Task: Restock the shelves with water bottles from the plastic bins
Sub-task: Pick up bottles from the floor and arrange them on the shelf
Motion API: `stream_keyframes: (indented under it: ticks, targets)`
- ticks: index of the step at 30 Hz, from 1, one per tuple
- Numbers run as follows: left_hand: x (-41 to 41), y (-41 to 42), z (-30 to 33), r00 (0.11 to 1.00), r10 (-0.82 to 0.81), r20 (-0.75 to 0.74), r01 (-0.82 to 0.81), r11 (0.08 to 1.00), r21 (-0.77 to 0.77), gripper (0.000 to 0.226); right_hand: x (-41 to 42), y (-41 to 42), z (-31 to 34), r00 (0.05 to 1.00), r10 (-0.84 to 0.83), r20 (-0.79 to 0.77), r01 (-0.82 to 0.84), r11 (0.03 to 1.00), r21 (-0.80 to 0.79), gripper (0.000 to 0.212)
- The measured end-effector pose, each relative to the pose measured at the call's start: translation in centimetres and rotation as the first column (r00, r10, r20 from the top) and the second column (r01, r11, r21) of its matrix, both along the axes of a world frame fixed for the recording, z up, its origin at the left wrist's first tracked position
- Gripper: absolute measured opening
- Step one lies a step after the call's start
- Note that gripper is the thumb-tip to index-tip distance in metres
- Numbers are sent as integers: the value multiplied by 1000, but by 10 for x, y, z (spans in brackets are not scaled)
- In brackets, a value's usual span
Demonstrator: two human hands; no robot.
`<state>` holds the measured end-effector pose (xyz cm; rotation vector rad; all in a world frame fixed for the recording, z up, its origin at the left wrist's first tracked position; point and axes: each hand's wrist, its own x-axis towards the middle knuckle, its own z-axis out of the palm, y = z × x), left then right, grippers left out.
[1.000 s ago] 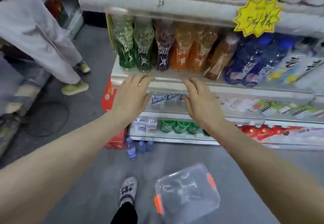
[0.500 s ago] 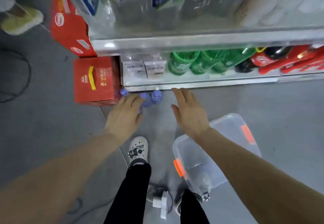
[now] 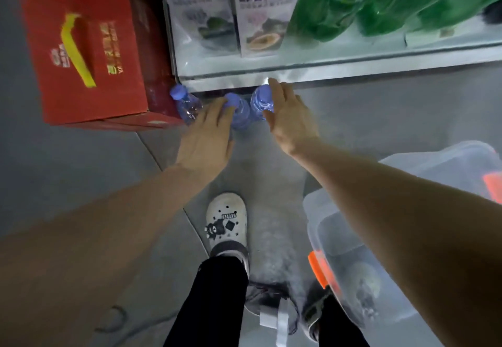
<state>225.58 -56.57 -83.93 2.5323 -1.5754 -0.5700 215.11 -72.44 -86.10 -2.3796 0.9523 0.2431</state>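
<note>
Nearest the camera, a white clog-style shoe [image 3: 226, 220] carries charms, one a small black bar with white letters too blurred to read. To the right on the grey floor [image 3: 68, 162] sits a clear plastic bin [image 3: 350, 240] with orange latches; its contents cannot be made out.

Further out, both hands reach toward three water bottles with blue caps standing on the floor against the shelf base. The left hand [image 3: 207, 136] is spread flat, fingers straight, its tips touching the cap of the middle bottle [image 3: 240, 116]. The right hand [image 3: 289, 114] is also open, fingers extended alongside the right bottle [image 3: 260, 101], thumb at the bottle's lower side; neither hand has closed round anything. The left bottle [image 3: 186, 105] stands untouched beside a red carton [image 3: 87, 50] with a yellow handle strap and gold writing, unreadable.

On the bottom shelf [image 3: 353, 67] stand two white drink cartons [image 3: 233, 10] printed with large dark Chinese characters and fruit pictures, then green bottles [image 3: 366, 1].
</note>
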Motion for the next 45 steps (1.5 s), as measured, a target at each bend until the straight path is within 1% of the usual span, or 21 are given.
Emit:
stream_keyframes:
  ticks: [3,6,8,11,13,16,19,21,22,23,25,26,27,30,32,33,34,36,40,43,45]
  targets:
    - [-2,6,-13,1000,7,1,-7,1000,16,65,6,-2,-12,998,-51,48,49,997,58,47]
    - [-3,6,-12,1000,17,0,-17,1000,18,67,7,-6,-11,989,-112,101,98,986,136,33]
    - [-2,4,-6,1000,11,-5,-10,999,34,67,5,-9,-5,987,-136,85,119,976,182,27]
    - [1,0,6,1000,-9,-27,11,995,101,65,-11,-15,15,975,-219,19,207,943,261,27]
    - [-1,-6,22,998,-17,-52,25,986,163,64,-29,-19,39,982,-190,-12,185,940,286,25]
    - [-17,-20,63,990,4,-140,36,958,283,68,-59,-27,94,995,-101,-23,103,943,316,22]
    - [-46,-36,121,967,24,-254,70,934,351,76,-87,-43,166,995,-93,29,77,932,354,24]
    - [-68,-49,172,936,34,-351,90,939,332,81,-101,-56,225,992,-122,28,100,906,410,27]
    - [-79,-55,200,911,44,-411,94,946,310,79,-107,-62,256,991,-127,33,100,894,436,28]
    - [-88,-61,232,873,65,-483,82,958,276,76,-112,-68,287,990,-135,44,101,885,454,30]
    - [-106,-69,292,767,138,-627,5,975,221,76,-120,-80,349,983,-167,79,113,880,462,28]
    - [-114,-72,318,732,158,-663,-42,982,187,77,-125,-87,379,977,-186,102,121,884,451,27]
    - [-120,-75,343,719,177,-673,-92,983,159,81,-128,-94,409,970,-203,130,129,893,430,28]
    - [-134,-88,429,725,228,-650,-203,973,115,85,-135,-110,502,943,-226,243,123,918,376,45]
    - [-142,-97,488,735,209,-645,-239,970,42,93,-137,-119,560,923,-246,296,143,933,331,52]
    - [-145,-100,516,744,182,-643,-240,971,-2,93,-137,-121,587,917,-246,315,150,942,299,48]
    - [-148,-102,540,758,160,-632,-236,971,-38,88,-137,-122,614,909,-240,340,153,953,264,42]
    - [-153,-105,591,775,125,-620,-237,966,-101,74,-133,-123,666,894,-220,391,149,967,205,33]
    - [-152,-103,675,817,100,-567,-259,943,-207,53,-133,-116,759,871,-89,483,72,996,54,34]
    - [-141,-100,734,849,111,-517,-289,916,-278,54,-131,-115,824,836,45,547,-1,997,-81,35]
    - [-135,-99,782,873,85,-481,-283,891,-354,48,-128,-112,869,796,150,587,-46,981,-189,37]
